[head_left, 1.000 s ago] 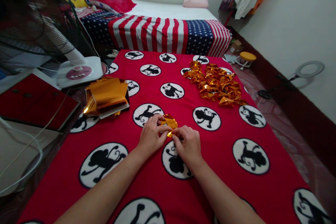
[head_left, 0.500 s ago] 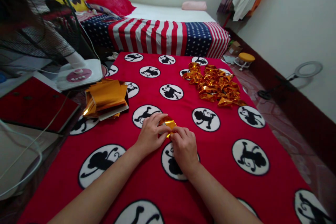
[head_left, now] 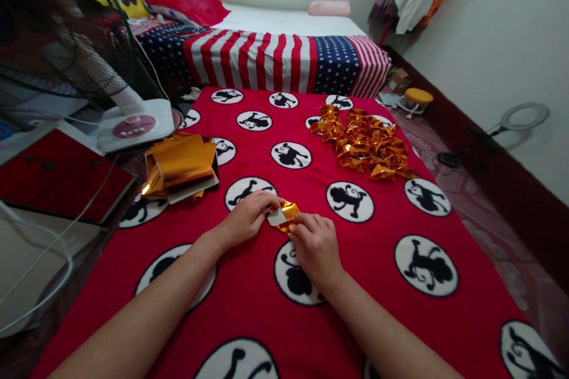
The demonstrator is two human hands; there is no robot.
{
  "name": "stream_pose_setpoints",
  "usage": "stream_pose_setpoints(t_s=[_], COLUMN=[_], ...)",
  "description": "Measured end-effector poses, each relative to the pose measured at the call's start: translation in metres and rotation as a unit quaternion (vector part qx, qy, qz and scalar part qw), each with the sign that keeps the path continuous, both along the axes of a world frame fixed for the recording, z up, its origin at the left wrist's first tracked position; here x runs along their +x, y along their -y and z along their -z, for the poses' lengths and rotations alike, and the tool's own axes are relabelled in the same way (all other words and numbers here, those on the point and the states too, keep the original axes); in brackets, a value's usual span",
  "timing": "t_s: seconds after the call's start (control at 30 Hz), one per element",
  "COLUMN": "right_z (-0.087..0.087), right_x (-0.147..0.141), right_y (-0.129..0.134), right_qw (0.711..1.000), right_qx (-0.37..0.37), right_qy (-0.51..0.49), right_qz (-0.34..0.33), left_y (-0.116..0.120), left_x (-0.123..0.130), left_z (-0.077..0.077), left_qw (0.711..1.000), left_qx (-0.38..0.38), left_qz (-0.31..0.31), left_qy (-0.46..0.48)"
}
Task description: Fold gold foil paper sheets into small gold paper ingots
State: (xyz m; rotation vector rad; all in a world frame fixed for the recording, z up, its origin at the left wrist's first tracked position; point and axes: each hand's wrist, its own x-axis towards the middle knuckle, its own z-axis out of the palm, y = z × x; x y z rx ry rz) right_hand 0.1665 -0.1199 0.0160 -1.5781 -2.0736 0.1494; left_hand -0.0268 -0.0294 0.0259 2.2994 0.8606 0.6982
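A small sheet of gold foil paper (head_left: 290, 211), partly folded and with a pale inner side showing, is between my two hands on the red cloth. My left hand (head_left: 249, 213) pinches its left edge, fingers curled over the top. My right hand (head_left: 316, 244) grips the lower right edge with thumb and fingers pressed together. To the left lies a stack of flat gold foil sheets (head_left: 180, 161), loosely piled. Further off on the right, several folded gold foil pieces (head_left: 367, 142) sit in a heap.
The red cloth (head_left: 373, 272) with monkey circles covers the surface under my hands. A fan base (head_left: 153, 121) stands at the left beside a dark red panel (head_left: 57, 174). Behind is a bed with a striped cover (head_left: 258, 62). A yellow stool (head_left: 418, 96) stands on the floor at right.
My left hand has shifted slightly left and flattened, uncovering the foil's pale side. My right hand keeps its hold, nearly in place.
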Motion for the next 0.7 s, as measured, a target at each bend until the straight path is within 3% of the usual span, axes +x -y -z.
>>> stream_pose_setpoints(t_s=[0.3, 0.53, 0.7], right_z=[0.001, 0.000, 0.000], right_x=[0.037, 0.034, 0.033], right_y=[-0.026, -0.018, -0.018], right_qw=[0.995, 0.997, 0.995], right_qx=[0.058, 0.060, 0.073], right_qy=[0.025, 0.020, 0.059], right_qz=[-0.081, -0.042, -0.038], left_y=[-0.004, -0.001, -0.006], left_x=[-0.001, -0.002, -0.002], left_z=[0.012, 0.012, 0.009], left_qw=[0.994, 0.972, 0.967], left_qx=[0.107, 0.220, 0.230], left_qz=[0.029, 0.042, 0.074], left_qy=[0.009, -0.071, -0.084])
